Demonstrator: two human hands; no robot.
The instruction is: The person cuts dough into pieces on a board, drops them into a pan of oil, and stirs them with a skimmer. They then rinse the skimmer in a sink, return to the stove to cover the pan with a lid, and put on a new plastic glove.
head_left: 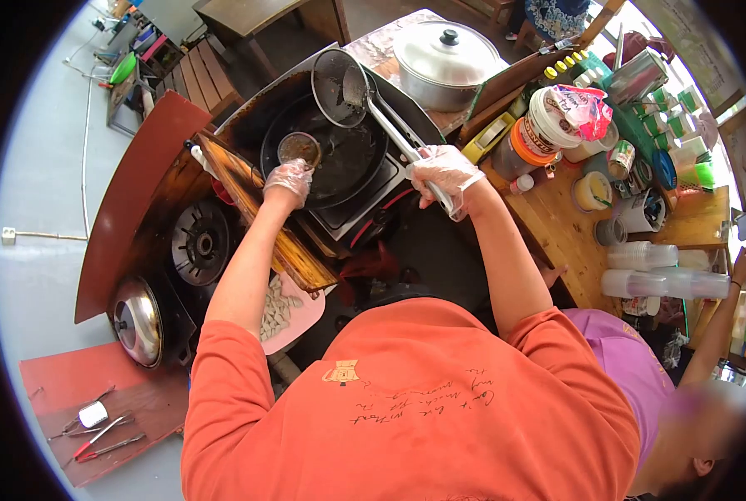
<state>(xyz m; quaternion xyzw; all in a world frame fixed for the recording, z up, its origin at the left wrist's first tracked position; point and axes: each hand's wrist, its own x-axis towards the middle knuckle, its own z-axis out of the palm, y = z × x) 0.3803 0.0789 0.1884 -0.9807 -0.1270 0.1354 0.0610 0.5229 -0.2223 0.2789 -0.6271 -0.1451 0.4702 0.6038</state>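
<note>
Pale dumpling-like pieces lie in a pink tray. The left hand grips a small bowl over the black pan; the right hand is clamped around the handle of a skimmer. Apparently mid-handling, this calls for a level bowl.

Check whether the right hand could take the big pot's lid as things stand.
Probably not without first freeing itself: the right hand is closed around long metal handles. Otherwise the way looks fairly open: the big pot stands just past the stove, nothing lying on its lid.
</note>
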